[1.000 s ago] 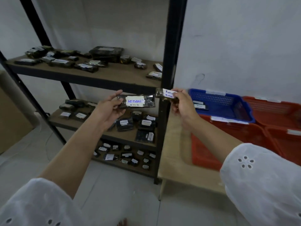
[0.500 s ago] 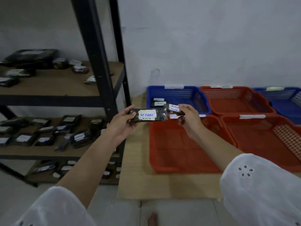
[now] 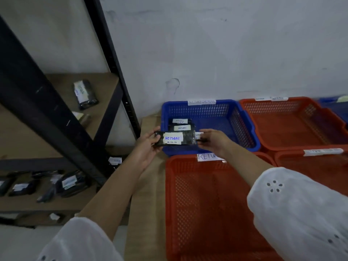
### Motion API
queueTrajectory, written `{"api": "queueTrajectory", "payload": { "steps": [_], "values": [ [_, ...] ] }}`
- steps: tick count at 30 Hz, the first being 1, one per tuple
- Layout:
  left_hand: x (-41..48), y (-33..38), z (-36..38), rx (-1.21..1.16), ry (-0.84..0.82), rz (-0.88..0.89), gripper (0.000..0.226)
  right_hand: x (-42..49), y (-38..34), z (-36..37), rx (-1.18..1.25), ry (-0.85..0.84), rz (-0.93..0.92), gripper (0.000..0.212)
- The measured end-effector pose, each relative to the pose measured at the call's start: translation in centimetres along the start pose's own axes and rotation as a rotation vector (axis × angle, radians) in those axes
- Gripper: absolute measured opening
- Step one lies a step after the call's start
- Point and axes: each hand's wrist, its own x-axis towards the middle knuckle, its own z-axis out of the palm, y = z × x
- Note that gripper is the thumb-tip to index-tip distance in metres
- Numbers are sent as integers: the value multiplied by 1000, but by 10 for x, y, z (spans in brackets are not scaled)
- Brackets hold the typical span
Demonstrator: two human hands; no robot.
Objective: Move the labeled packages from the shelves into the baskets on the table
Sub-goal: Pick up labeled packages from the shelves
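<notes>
My left hand point(image 3: 146, 147) grips the left end of a black package point(image 3: 186, 141) whose white label reads RETURN. It hangs over the front left rim of the blue basket point(image 3: 244, 132). My right hand point(image 3: 213, 141) pinches a second, smaller labeled package point(image 3: 198, 136), mostly hidden behind the first. Two labeled black packages point(image 3: 181, 125) lie inside the blue basket. In front of it stands a red basket point(image 3: 207, 204) with a RETURN tag on its rim.
Black metal shelves point(image 3: 62, 129) stand at the left with several labeled packages point(image 3: 84, 92) on the boards. More red baskets point(image 3: 293, 125) and a blue one sit to the right on the wooden table point(image 3: 146, 194). A white wall rises behind.
My view and both hands swung right from the shelves to the table. The two held packages moved from in front of the shelf post to over the blue basket's front edge.
</notes>
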Motion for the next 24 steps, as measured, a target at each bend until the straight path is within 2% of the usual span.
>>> {"api": "queueTrajectory", "payload": {
  "steps": [6, 8, 9, 11, 13, 16, 20, 24],
  "values": [
    [31, -8, -5, 27, 85, -29, 32, 65, 4, 32, -188, 58, 70, 17],
    [40, -11, -8, 57, 104, -33, 31, 83, 4, 42, -208, 67, 97, 5],
    [44, -13, -9, 57, 114, -36, 31, 90, 4, 46, -210, 85, 122, 5],
    [49, -16, -12, 47, 123, -41, 33, 103, 9, 50, -240, 109, 156, 12],
    [52, -18, -14, 53, 114, -45, 34, 111, 14, 53, -269, 107, 163, 29],
    [54, -22, -15, 40, 105, -56, 34, 122, 21, 52, -266, 135, 179, 24],
    [54, -23, -13, 31, 96, -58, 32, 125, 23, 51, -363, 219, 166, 39],
    [53, -21, -7, 41, 96, -54, 30, 114, 15, 47, -441, 215, 143, 37]
  ]
}}
